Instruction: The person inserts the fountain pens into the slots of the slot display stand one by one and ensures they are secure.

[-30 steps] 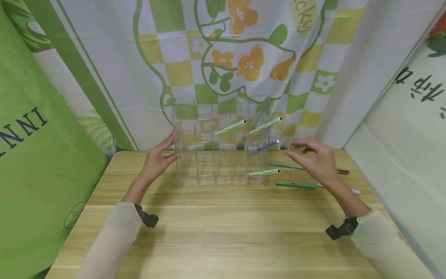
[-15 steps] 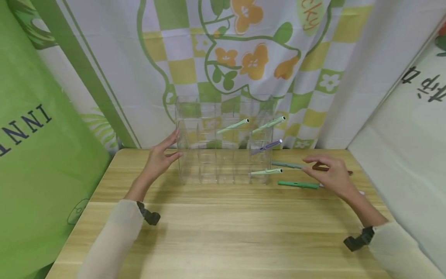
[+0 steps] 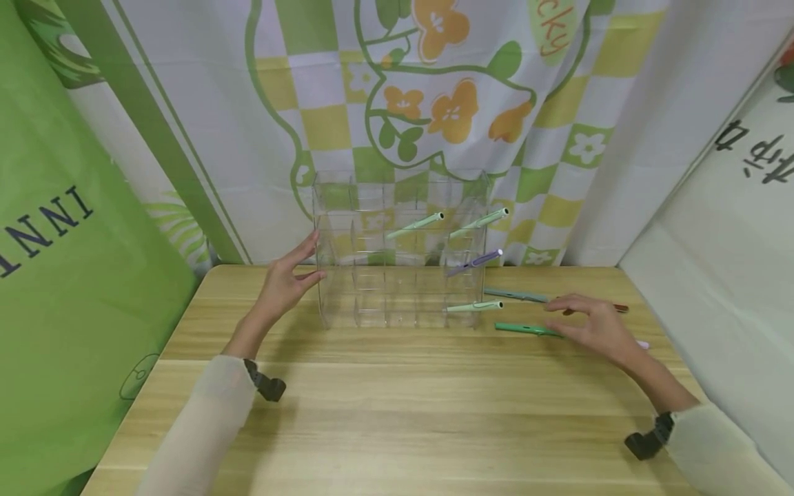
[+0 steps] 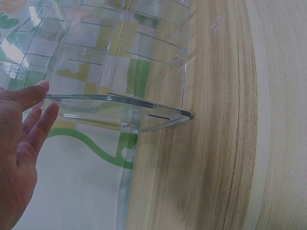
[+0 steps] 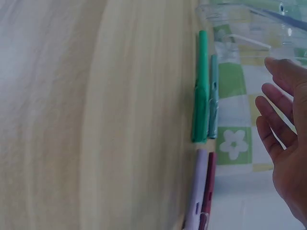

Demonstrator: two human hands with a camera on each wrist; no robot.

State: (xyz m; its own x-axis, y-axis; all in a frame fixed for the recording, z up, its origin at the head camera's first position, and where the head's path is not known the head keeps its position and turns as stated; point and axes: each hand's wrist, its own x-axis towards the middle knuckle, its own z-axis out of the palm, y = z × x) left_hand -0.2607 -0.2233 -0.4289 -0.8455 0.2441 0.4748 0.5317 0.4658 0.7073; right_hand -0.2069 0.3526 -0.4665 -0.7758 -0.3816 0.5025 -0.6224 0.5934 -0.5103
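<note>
A clear acrylic rack (image 3: pixel 400 258) with rows of compartments stands upright at the back of the table. My left hand (image 3: pixel 282 289) holds its left side, thumb and fingers on either side of the clear panel (image 4: pixel 110 98). Pale green pens (image 3: pixel 477 222) and a purple pen (image 3: pixel 476 262) stick out of some compartments. My right hand (image 3: pixel 595 331) hovers over pens lying right of the rack, fingers loosely bent, nothing held. Beneath or beside it lie a green pen (image 5: pixel 200 91), a grey-teal pen (image 5: pixel 214 96), a lilac pen (image 5: pixel 196 187) and a dark red pen (image 5: pixel 209 184).
The wooden table (image 3: pixel 397 413) spreads in front of the rack. A patterned curtain (image 3: pixel 434 89) hangs close behind it. Green cloth (image 3: pixel 80 275) borders the left side and white cloth (image 3: pixel 713 262) the right.
My right hand has moved right and down from beside the rack to above the loose pens. My left hand stays on the rack's side, and the rack has not moved.
</note>
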